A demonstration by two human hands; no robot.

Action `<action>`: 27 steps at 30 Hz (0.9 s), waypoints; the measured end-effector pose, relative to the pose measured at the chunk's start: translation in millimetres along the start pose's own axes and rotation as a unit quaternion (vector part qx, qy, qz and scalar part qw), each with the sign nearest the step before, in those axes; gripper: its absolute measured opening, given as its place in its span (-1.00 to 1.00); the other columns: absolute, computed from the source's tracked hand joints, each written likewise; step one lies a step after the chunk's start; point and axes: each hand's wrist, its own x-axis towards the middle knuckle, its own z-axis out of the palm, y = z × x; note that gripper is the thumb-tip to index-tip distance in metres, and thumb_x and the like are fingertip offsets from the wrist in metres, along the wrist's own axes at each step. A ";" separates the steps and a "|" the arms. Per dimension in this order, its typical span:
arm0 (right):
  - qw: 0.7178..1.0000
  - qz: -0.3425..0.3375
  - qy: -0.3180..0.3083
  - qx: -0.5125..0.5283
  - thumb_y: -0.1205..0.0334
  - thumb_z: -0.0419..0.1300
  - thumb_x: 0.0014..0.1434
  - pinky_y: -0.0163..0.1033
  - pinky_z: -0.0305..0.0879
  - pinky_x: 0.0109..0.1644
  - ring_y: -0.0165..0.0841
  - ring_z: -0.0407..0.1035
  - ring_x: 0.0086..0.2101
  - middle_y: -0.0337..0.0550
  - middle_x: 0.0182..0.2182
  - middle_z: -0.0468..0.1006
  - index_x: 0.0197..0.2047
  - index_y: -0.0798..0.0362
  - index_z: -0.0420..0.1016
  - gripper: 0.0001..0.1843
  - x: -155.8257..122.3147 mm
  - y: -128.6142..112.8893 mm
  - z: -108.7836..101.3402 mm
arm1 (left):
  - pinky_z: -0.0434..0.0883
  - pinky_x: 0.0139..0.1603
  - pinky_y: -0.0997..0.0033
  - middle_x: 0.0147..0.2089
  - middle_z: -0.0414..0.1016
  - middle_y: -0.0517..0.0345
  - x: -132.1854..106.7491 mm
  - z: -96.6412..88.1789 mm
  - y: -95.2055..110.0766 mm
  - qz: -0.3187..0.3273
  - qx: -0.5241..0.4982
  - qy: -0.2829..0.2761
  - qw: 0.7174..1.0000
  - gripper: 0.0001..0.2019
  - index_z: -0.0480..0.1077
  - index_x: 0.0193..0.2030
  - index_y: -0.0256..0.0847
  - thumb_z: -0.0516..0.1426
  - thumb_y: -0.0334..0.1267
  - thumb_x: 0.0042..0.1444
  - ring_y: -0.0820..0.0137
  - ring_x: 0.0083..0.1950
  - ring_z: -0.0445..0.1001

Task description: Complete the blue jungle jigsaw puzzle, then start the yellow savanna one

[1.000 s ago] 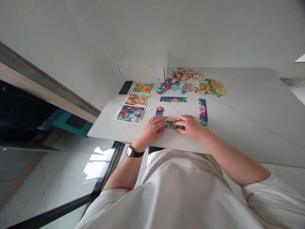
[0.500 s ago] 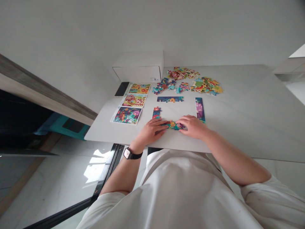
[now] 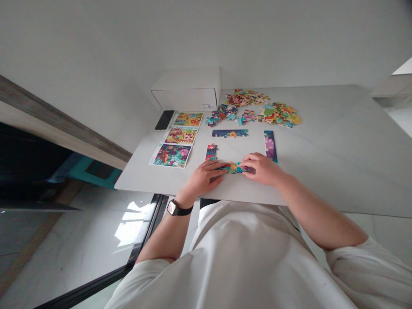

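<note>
Right hand [image 3: 263, 169] now rests farther from the left hand [image 3: 206, 176].
Both, fingers half-bent, cover opposite ends of the puzzle strip [image 3: 233, 168] lying between them, apparently keeping its joints aligned; whether they pinch it, I cannot tell.

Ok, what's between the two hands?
In the head view, a puzzle strip lies between the left hand and right hand; both touch it.

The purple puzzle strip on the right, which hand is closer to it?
Right. The right hand is beside the near end of the purple puzzle strip; the left hand is farther away, to its left.
</note>
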 end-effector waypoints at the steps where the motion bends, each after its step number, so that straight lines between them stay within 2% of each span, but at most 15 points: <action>1: 1.000 -0.002 -0.004 -0.002 0.32 0.37 0.24 -0.03 0.45 0.14 -0.15 0.51 -0.07 -0.06 -0.07 0.66 0.00 -0.06 0.73 -0.73 0.7 -0.4 0.5 | 0.34 0.53 -0.12 0.38 0.54 0.16 -0.1 0.0 0.0 0.004 0.004 -0.001 1.000 -0.69 0.61 0.22 0.07 0.19 -0.21 0.41 0.15 0.46 0.44; 19: 0.998 0.002 -0.049 -0.036 0.30 0.37 0.26 0.04 0.43 0.18 -0.10 0.51 -0.02 -0.04 0.00 0.64 -0.01 -0.10 0.76 -0.74 1.7 -3.7 -0.1 | 0.32 0.54 -0.08 0.39 0.54 0.16 -1.9 1.8 -2.3 0.000 0.019 -0.005 1.000 -0.69 0.61 0.23 0.07 0.18 -0.19 0.43 0.18 0.45 0.45; 21: 1.000 0.002 -0.024 -0.016 0.31 0.33 0.29 0.04 0.44 0.22 -0.11 0.52 0.01 -0.04 0.04 0.62 0.07 -0.13 0.74 -0.68 -0.7 -1.1 -10.5 | 0.33 0.54 -0.08 0.38 0.54 0.16 -2.1 1.3 -1.1 0.000 0.019 -0.003 1.000 -0.69 0.61 0.23 0.07 0.17 -0.19 0.43 0.19 0.45 0.45; 24: 0.997 0.029 0.071 -0.002 0.33 0.21 0.37 0.05 0.42 0.29 -0.12 0.51 0.08 -0.04 0.10 0.60 0.27 -0.14 0.62 -0.55 -8.3 10.1 -37.0 | 0.33 0.54 -0.08 0.38 0.54 0.18 -3.1 0.8 -0.5 0.001 0.021 -0.003 1.000 -0.69 0.61 0.23 0.07 0.17 -0.18 0.44 0.19 0.45 0.45; 27: 0.990 0.061 0.122 -0.026 0.31 0.18 0.39 0.07 0.44 0.29 -0.11 0.53 0.08 -0.04 0.08 0.63 0.22 -0.12 0.64 -0.59 -21.2 26.6 -64.0 | 0.34 0.54 -0.09 0.40 0.53 0.17 -3.8 0.3 -1.5 0.005 0.024 -0.005 1.000 -0.69 0.60 0.23 0.06 0.17 -0.19 0.44 0.19 0.45 0.45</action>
